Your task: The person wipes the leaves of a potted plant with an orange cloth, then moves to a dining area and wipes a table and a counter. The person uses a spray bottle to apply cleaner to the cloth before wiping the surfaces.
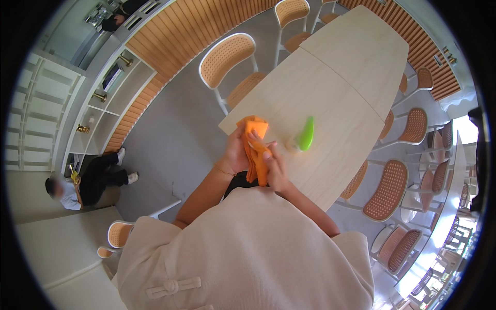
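An orange cloth [255, 126], folded into several layers, is held up in front of my body at the near end of the table. My left hand [235, 149] grips its left side, the fingers partly hidden behind the fabric. On the cloth's right side, my right hand [276, 164] holds a fold between thumb and fingers. A bottle with a bright green top [307, 135] is on the pale wooden table [329, 93], just beyond my right hand. Its lower part looks clear, and my view from above hides most of its shape.
Chairs with perforated tan backs [228, 58] line the table's left side, and more chairs [386, 190] stand along the right. A seated person [97, 182] is at the left by a white shelf unit [112, 106]. Part of another person [116, 21] shows behind the counter.
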Motion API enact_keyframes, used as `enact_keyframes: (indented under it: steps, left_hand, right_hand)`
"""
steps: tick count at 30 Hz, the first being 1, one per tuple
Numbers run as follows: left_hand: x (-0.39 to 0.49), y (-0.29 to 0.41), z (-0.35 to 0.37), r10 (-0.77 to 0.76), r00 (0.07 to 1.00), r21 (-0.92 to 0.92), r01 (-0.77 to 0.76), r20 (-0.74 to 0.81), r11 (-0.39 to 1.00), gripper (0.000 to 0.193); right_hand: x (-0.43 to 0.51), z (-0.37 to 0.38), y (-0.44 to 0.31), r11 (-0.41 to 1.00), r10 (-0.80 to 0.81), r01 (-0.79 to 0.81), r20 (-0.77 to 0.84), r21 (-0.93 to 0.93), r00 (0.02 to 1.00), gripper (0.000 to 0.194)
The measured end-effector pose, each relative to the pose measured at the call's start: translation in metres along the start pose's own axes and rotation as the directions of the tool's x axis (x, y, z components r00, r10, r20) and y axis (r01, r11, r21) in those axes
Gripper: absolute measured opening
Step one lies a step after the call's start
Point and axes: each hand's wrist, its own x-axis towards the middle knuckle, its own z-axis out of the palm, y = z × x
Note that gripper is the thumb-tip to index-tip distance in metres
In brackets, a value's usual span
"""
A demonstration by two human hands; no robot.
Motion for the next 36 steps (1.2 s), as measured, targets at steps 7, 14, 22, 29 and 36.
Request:
enact_keyframes:
  steps: [7,14,22,29,36]
  left_hand:
    - [-0.008,0.025,0.001,0.185,0.983,0.102,-0.184,-0.005,0.978,0.044]
    - [-0.013,-0.023,0.045,0.383,0.907,0.422,-0.421,0.176,0.803,0.046]
    - [-0.030,0.003,0.049,0.031,0.978,0.370,-0.108,0.209,0.923,0.052]
    - [-0.026,0.035,0.053,-0.001,0.961,0.203,-0.057,0.275,0.978,0.050]
    - [-0.037,0.054,0.038,0.083,0.990,0.241,-0.108,0.113,0.965,0.047]
  right_hand:
    - [0.000,-0.042,-0.007,0.851,0.153,0.057,-0.351,0.522,0.924,0.029]
    - [0.011,-0.015,-0.021,0.891,-0.334,0.299,-0.046,-0.342,0.941,0.023]
    - [0.011,-0.007,-0.044,0.808,-0.406,0.435,0.158,-0.398,0.900,0.016]
    - [-0.003,-0.021,-0.025,0.895,-0.028,0.007,0.040,0.445,0.999,0.024]
    - [-0.003,-0.057,-0.025,0.584,0.095,0.117,-0.211,0.803,0.973,0.025]
